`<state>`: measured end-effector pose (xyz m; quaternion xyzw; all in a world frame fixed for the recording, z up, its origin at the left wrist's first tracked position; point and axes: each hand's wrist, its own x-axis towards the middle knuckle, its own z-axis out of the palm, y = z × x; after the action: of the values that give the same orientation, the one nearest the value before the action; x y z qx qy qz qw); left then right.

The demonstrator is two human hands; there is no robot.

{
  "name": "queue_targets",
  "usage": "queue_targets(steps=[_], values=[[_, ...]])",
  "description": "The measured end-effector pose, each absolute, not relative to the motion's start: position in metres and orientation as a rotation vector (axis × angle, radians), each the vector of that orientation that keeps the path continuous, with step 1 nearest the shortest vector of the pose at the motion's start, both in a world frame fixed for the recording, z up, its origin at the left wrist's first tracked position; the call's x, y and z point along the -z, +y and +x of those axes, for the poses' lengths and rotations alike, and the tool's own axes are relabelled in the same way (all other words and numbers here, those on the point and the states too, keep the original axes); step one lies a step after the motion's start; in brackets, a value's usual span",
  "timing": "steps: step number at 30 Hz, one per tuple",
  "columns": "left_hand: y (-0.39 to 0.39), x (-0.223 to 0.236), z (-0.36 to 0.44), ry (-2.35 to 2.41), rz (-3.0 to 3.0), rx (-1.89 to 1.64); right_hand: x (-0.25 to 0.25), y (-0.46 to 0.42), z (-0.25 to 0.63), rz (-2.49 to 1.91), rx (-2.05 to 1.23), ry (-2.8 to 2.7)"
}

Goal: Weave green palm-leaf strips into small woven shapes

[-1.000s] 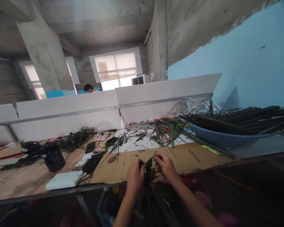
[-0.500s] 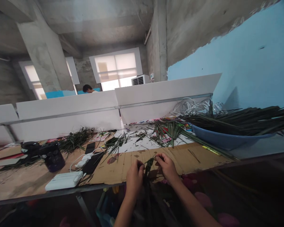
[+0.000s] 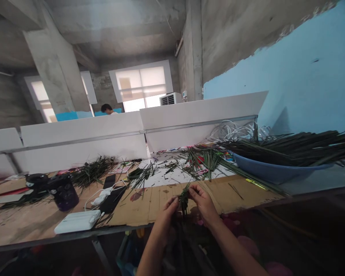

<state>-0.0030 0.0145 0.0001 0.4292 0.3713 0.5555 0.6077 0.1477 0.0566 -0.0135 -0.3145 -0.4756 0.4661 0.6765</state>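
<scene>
Cardboard point(image 3: 152, 199) spreads beyond the fingertips point(image 3: 176, 199) of our left hand point(image 3: 166, 212) and right hand point(image 3: 202, 201), both pinched nearly closed on the leaf bunch point(image 3: 184, 200) between them. Should either pinch slacken, we judge that the bunch could slip out, splay and lose its shape.

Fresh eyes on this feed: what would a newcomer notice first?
Probably the blue basin at right, heaped with long dark leaves. Then, front and centre, the left hand and right hand at a small green bundle. At lower left, a white box lies before a dark container.
</scene>
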Motion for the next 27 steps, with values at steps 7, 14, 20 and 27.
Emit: queue_targets(steps=[7,14,20,27], values=[[0.013,0.0,0.005,0.798,0.88,-1.266,0.011,0.055,0.15,-0.727,-1.016,-1.091],[0.011,-0.002,0.01,0.769,0.841,-1.365,0.011,0.05,0.153,-0.76,-1.005,-1.057],[0.01,0.0,0.017,0.748,0.812,-1.485,0.01,0.041,0.153,-0.844,-1.081,-1.033],[0.005,0.001,0.022,0.758,0.867,-1.513,-0.007,0.031,0.147,-0.808,-1.118,-1.076]])
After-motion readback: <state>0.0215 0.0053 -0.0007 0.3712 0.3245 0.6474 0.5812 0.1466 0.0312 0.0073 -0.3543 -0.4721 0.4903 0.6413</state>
